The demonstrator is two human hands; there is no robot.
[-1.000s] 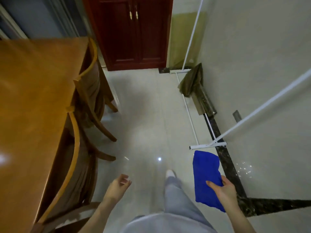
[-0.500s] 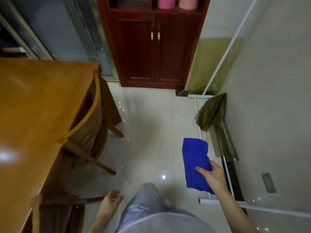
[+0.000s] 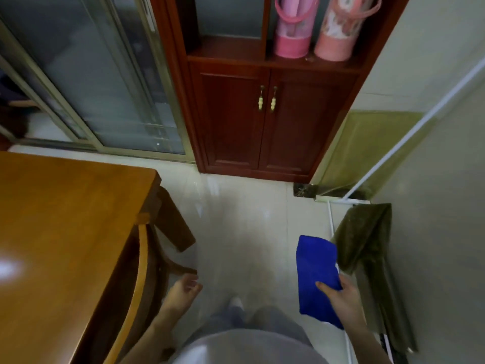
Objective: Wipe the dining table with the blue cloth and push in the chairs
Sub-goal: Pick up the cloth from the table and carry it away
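Note:
The folded blue cloth (image 3: 316, 274) hangs over the floor at the lower right, pinched at its lower right edge by my right hand (image 3: 341, 295). The wooden dining table (image 3: 60, 232) fills the left side, its far corner near the middle of the view. A wooden chair (image 3: 143, 261) is tucked against the table's right edge, its curved back rail showing. My left hand (image 3: 183, 290) hangs beside that chair with loosely curled fingers and holds nothing; it is close to the chair but not touching it.
A dark red cabinet (image 3: 265, 122) stands ahead with two pink tubes (image 3: 312, 27) on its shelf. A glass sliding door (image 3: 91, 82) is at the far left. A white rack frame (image 3: 393, 151) with an olive cloth (image 3: 364, 240) stands along the right wall. Pale tile floor (image 3: 241, 232) lies between.
The view has swung forward and up along the table's side, passing one chair and bringing the cabinet shelf into sight. My right hand keeps the blue cloth; my left hand stays low and free.

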